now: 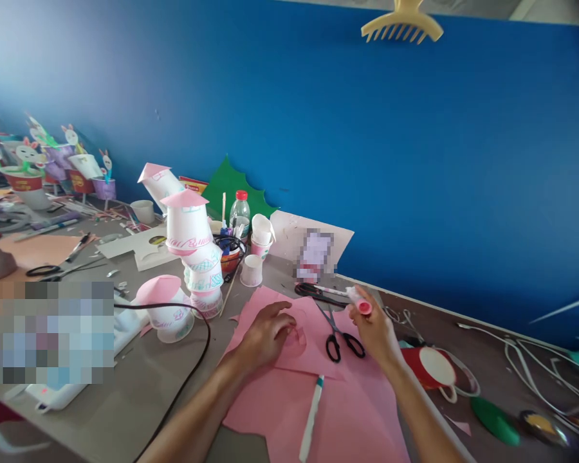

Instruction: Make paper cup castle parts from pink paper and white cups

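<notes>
Fingers of the left hand (271, 333) are bent, with the thumb and first finger close together over a round pink shape (296, 349) in the middle of the frame; I cannot tell if they pinch it. Fingers of the right hand (372, 325) are wrapped tight around a short white tube with a pink end, which looks like a glue stick (363, 305), right of the middle and up above the paper. Under both hands is big pink paper (352, 411), and its wavy left edge shows low in the frame. Between the hands lie open scissors (340, 337), black handles toward the bottom, so this gap has something in it. Below them a white marker (312, 418) with a green end points up.

Left of the paper there is a strip of grey table (238, 444), with a black cord (193, 370) curving along its other side. Past the cord, left of the middle, a tower of paper cups (190, 222) leans. On the right, a red cup (429, 368) lies close to the right forearm, so that side is tight. Up behind everything is the blue wall (415, 148).
</notes>
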Tool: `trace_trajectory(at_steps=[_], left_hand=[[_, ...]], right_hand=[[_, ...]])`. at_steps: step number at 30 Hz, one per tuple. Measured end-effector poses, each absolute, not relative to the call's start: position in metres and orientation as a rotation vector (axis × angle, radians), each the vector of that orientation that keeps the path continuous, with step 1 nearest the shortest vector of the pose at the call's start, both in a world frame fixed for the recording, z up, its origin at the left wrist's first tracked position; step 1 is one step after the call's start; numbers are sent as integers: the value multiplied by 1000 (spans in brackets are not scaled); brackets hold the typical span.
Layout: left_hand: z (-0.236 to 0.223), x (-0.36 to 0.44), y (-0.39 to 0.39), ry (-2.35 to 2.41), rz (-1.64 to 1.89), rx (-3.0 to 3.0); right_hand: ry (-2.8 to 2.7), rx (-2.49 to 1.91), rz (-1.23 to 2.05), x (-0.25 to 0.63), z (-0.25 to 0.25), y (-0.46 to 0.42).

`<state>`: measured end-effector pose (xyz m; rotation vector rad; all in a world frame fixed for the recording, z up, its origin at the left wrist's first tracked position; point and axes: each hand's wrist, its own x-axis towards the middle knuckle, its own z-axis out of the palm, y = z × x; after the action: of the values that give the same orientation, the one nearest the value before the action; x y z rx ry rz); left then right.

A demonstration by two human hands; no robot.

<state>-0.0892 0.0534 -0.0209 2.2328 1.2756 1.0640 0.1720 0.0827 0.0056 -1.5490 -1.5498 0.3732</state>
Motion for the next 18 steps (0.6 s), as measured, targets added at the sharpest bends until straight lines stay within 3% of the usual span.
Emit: trace_trajectory(at_steps=[11, 18], left_hand=[[-20, -86, 53, 1228, 1186, 2080], [-10, -90, 54, 1156, 1224, 1608]], right_hand=[[-1396, -1484, 600, 172, -22, 85], [-1128, -1350, 726, 173, -26, 109]])
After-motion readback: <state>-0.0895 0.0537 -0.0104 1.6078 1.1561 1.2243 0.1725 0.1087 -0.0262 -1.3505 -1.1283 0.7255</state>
